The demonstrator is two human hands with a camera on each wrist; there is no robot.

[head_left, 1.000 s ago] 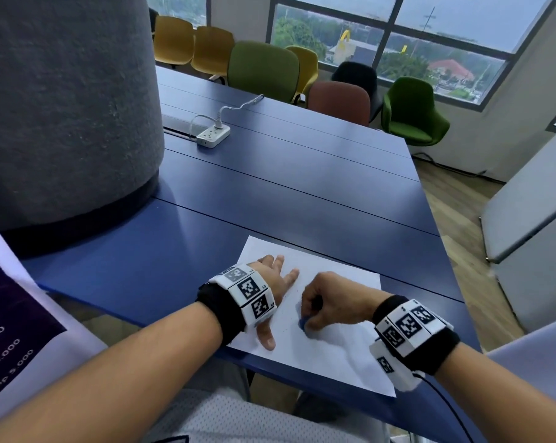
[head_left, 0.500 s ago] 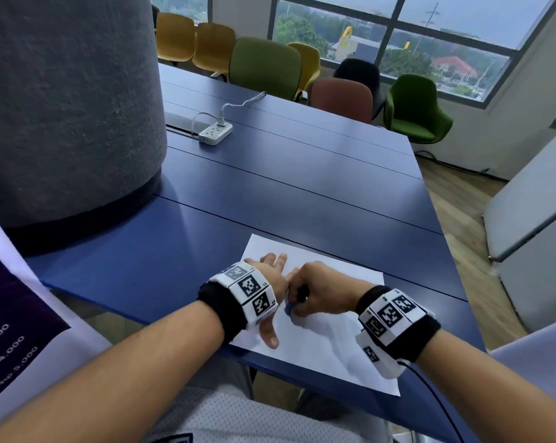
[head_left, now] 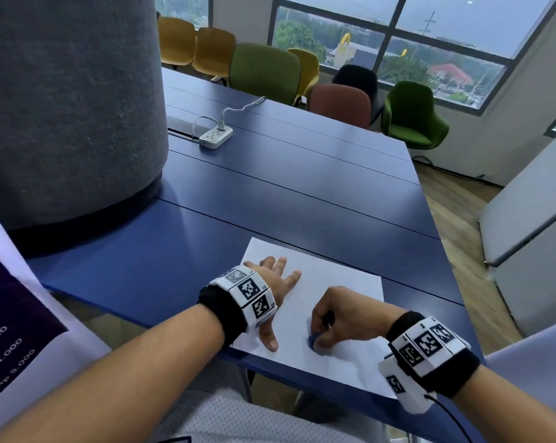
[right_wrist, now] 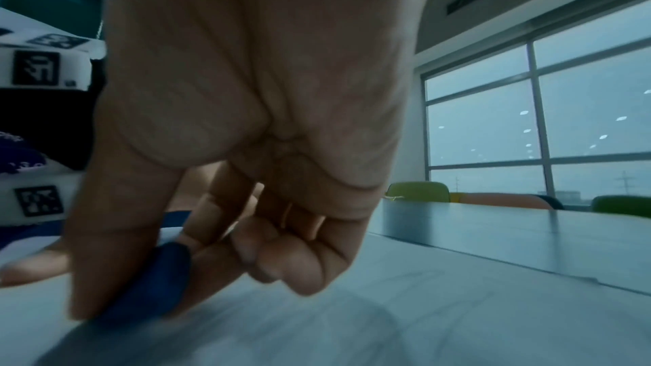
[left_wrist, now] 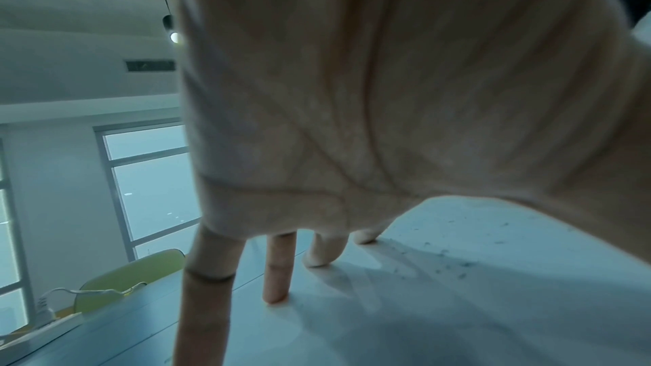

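Observation:
A white sheet of paper point(head_left: 344, 362) lies at the near edge of the blue table point(head_left: 270, 203). My left hand point(head_left: 276, 282) lies flat on the sheet's left part, fingers spread and straight; the left wrist view shows its fingertips point(left_wrist: 276, 297) pressing the paper point(left_wrist: 458, 302), which carries dark crumbs point(left_wrist: 458, 269). My right hand point(head_left: 331, 327) pinches a small blue eraser point(head_left: 312, 341) between thumb and fingers and holds it down on the sheet. In the right wrist view the blue eraser point(right_wrist: 155, 288) touches the paper point(right_wrist: 387, 324), and the picture is motion-blurred.
A big grey round pillar point(head_left: 68, 100) stands on the table's left. A white power strip point(head_left: 215, 136) with a cable lies at the far left of the table. Coloured chairs point(head_left: 264, 73) line the far side under a window. A grey partition point(head_left: 532, 238) stands to the right.
My right hand with the eraser slid left up to the left hand half a second ago, then back to the right and nearer. The left hand stayed flat on the paper.

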